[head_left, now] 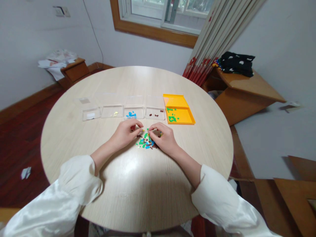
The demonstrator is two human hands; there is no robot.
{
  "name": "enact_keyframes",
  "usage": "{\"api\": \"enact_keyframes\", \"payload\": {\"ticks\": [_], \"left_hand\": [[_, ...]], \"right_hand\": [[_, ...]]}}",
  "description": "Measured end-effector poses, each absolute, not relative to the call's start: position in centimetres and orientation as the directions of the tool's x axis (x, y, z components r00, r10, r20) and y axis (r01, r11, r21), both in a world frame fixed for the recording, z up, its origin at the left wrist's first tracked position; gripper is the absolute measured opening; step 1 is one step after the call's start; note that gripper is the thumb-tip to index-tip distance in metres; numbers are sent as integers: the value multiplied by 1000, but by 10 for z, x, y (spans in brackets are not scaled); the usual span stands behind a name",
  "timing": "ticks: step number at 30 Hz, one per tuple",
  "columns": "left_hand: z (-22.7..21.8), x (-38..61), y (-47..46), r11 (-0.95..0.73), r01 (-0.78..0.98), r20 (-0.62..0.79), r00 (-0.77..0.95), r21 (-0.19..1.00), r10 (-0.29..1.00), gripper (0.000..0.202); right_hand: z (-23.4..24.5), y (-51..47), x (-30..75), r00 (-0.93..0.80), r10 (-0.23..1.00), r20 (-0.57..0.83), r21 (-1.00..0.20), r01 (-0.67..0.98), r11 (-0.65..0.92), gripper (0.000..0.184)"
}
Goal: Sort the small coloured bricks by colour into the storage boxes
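A mixed pile of small toy building bricks [146, 143] lies on the table in green, blue, dark brown and pale yellow. My left hand [127, 132] is curled at the pile's left edge, with a tiny yellow brick [143, 130] at its thumb and forefinger tips. Something dark red shows partly beneath that hand. On the pile's right side, my right hand [163, 135] has thumb and forefinger pinched at a small green brick [148, 129]. Its palm hides part of the pile, and the other fingers of both hands are partly covered.
Behind the hands, open clear boxes hold a white item [90, 116], pale yellow bricks [115, 114], blue bricks [131, 114] and brown bricks [156, 115]. An open yellow case [185, 116] at the right contains green bricks [172, 118]. The round table [133, 191] carries everything.
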State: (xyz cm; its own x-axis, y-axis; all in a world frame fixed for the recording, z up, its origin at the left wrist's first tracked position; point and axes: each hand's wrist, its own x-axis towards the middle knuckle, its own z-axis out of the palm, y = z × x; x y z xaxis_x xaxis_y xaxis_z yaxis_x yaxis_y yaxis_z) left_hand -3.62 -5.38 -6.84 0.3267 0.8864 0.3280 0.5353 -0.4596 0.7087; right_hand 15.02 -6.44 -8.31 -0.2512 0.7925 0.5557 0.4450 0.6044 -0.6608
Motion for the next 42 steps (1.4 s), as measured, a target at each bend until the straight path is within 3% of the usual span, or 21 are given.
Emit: {"api": "enact_keyframes", "payload": {"ticks": [6, 10, 21, 37, 42], "left_hand": [[-66, -51, -52, -616, 445, 273, 620, 650, 735, 23], [-68, -54, -52, -649, 445, 228, 689, 617, 689, 26], [-73, -53, -54, -632, 465, 172, 705, 621, 688, 21], [-64, -48, -57, -606, 514, 137, 683, 608, 717, 19], [-65, -46, -56, -445, 509, 121, 548, 737, 828, 18]], "right_hand": [[-77, -52, 173, -157, 763, 627, -594, 538, 599, 9], [-80, -39, 195, -43, 766, 641, -583, 621, 523, 8], [-94, -16, 235, 69, 809, 584, -565, 750, 344, 6], [-92, -20, 224, 3, 799, 602, -555, 720, 416, 6], [-85, -31, 211, -41, 773, 633, -544, 687, 482, 8]]}}
